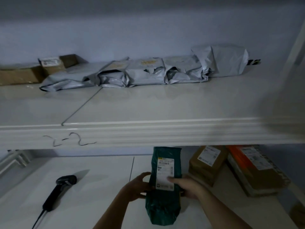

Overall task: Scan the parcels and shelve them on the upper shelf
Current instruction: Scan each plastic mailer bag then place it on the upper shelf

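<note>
**Green parcel held lengthwise, pointing at the shelf edge above**

Both hands hold the green poly-mailer parcel [162, 187] just below the front lip of the upper shelf [148, 134]. The left hand [137, 187] curls round the parcel's left edge, and the right hand [186, 187] grips the right edge with its thumb laid across the lower part of the white shipping label [165, 172]. Each grip is closed on the parcel, one on either side at about mid-length.

The parcel's long axis runs away from the person, near end low, far end tucked under the shelf lip. The label faces up. From this pose, the move to the upper shelf seems to call for drawing the parcel back clear of the lip, then lifting and pushing it forward along that same axis.

The barcode scanner [61, 189] lies on the lower shelf [99, 179], well apart to the left, nearer the left hand; neither hand touches it. Whether the parcel is already scanned cannot be told.

On the upper shelf, a row of grey mailer bags [148, 71] sits along the back wall, with cardboard boxes [33, 70] at its left. Bare shelf lies in front of the row. To the right on the lower shelf lie a brown box [206, 164] and an orange-taped box [254, 169].
</note>
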Demonstrator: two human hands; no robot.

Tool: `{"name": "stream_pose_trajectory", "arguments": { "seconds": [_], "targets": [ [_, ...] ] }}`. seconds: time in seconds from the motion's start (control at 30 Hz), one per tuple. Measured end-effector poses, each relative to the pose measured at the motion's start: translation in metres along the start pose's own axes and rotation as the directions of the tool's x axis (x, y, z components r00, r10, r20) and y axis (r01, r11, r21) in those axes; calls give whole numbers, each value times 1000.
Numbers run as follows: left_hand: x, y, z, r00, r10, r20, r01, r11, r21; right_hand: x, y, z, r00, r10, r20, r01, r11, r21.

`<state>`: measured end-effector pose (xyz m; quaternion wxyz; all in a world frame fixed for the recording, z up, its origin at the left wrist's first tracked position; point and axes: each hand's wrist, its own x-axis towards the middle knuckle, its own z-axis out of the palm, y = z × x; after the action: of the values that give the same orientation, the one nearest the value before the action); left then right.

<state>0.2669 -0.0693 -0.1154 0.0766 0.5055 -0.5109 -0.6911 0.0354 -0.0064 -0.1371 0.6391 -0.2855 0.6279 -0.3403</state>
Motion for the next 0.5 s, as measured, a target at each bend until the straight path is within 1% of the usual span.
{"name": "stream_pose_trajectory", "arguments": {
  "seconds": [0.1,0.23,0.37,0.5],
  "targets": [
    [-30,-5,-31,999,51,-8,-51,999,12,-11,-18,37,998,-49,38,53,995,-84],
    [-73,-26,-72,985,130,-109,-135,990,-34,-25,-35,100,991,-115,72,124,985,-121],
    [-117,-51,-117,964,197,-182,-209,977,-51,-36,-35,172,977,-190,96,204,967,-153],
    [-157,-71,-161,943,228,-241,-244,969,-39,-42,-35,234,959,-255,122,275,942,-192]
  ]
}}
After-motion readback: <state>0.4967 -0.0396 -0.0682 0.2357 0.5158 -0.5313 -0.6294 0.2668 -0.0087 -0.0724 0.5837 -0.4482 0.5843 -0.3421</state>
